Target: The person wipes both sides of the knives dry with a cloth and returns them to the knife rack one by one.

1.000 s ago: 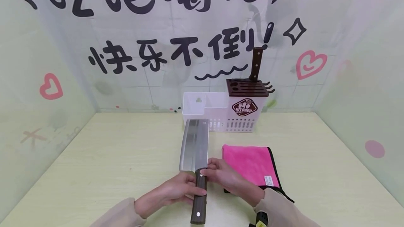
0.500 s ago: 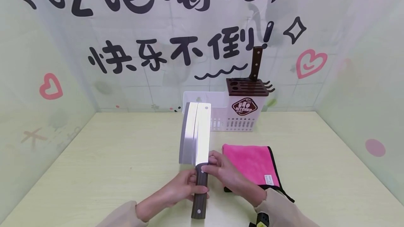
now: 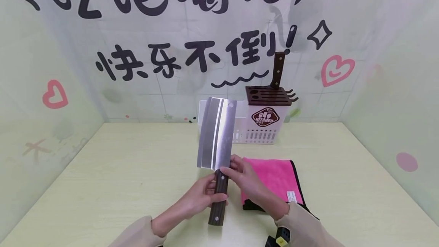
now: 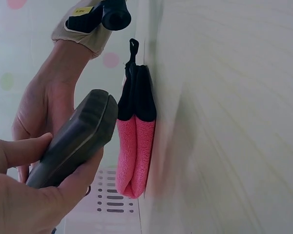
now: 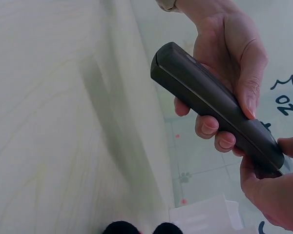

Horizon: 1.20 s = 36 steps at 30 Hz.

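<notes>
A cleaver [image 3: 224, 136] with a broad shiny blade and a dark handle is held up above the table in the head view, blade upward and tilted slightly right. My left hand [image 3: 197, 197] grips the middle of its handle, thumb across the front and fingers behind. Where handle meets blade, my right hand [image 3: 247, 178] pinches it between thumb and fingers. Both wrist views show the dark handle [image 5: 215, 102] from its butt end, off the table; the blade is mostly hidden there. A folded pink cloth [image 3: 274, 178] with black edging lies beside the right hand.
At the back, against the wall, stands a white utensil holder [image 3: 264, 130] with a dark slotted top [image 3: 269, 96]. Another dark-handled knife [image 3: 279, 69] stands in its slots, and hooks stick out on the right. The raised blade covers part of the holder's left section.
Both hands have raised the cleaver from lower down, and its blade has tipped more upright and a little right. The cloth and the holder have stayed put.
</notes>
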Motion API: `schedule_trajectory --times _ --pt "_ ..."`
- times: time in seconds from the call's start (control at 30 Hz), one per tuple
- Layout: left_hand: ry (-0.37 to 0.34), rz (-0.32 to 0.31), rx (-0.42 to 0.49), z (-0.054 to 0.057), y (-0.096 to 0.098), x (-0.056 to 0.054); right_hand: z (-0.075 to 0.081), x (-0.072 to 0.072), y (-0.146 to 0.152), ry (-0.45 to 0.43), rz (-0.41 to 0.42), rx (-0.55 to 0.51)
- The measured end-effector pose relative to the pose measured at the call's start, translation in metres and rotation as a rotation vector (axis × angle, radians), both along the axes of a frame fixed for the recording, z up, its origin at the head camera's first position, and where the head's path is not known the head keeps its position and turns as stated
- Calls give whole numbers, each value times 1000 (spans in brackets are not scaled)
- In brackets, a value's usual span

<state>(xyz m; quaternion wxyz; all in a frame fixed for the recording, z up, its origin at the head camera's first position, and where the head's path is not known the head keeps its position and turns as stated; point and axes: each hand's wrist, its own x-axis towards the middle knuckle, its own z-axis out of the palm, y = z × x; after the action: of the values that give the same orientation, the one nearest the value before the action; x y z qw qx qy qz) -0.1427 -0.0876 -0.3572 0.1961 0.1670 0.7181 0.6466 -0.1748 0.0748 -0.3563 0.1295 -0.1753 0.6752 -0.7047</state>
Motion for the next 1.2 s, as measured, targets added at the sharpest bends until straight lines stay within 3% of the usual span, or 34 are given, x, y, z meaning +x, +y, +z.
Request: schedule_trajectory --times 0.33,0.63,0.77,0.93,1.2 --pt "-53 -4 19 1 -1 1 4 1 3 -24 -64 -55" --pt "34 22 -28 4 0 3 7 3 0 -65 -206 -179" --pt "50 32 -55 2 1 3 6 4 0 -78 -218 -183" --pt "18 48 -72 0 1 3 7 5 0 -88 -221 -203" --pt "111 130 -160 1 1 5 7 5 -1 -99 -224 -209"
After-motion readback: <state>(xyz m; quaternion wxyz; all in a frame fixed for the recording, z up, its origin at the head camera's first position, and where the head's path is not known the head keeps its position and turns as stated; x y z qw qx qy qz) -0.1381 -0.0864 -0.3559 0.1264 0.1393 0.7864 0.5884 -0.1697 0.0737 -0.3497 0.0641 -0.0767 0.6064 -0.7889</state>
